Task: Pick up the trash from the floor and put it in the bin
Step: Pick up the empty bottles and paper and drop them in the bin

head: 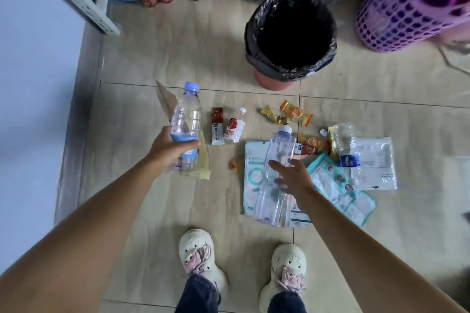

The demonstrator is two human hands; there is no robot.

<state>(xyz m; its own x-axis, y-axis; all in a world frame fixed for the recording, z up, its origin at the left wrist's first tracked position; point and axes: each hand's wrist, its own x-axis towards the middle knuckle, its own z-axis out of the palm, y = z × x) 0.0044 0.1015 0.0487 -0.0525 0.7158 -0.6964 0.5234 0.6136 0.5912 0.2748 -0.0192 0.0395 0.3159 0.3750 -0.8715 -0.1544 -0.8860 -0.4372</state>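
Bottle (pixel 185 119) in left hand (pixel 169 147) — littered floor (pixel 157 211)

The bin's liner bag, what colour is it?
Black, over a reddish-pink bin; the liner bag shows best in the head view.

Four clear plastic bottles (pixel 185 119) are showing near the black-lined red bin (pixel 290 35), the only bin. Roughly five small snack wrappers (pixel 296 112) and three flat mask packets (pixel 254 173) are lying below it. Two cream shoes (pixel 197 251) are standing further down.
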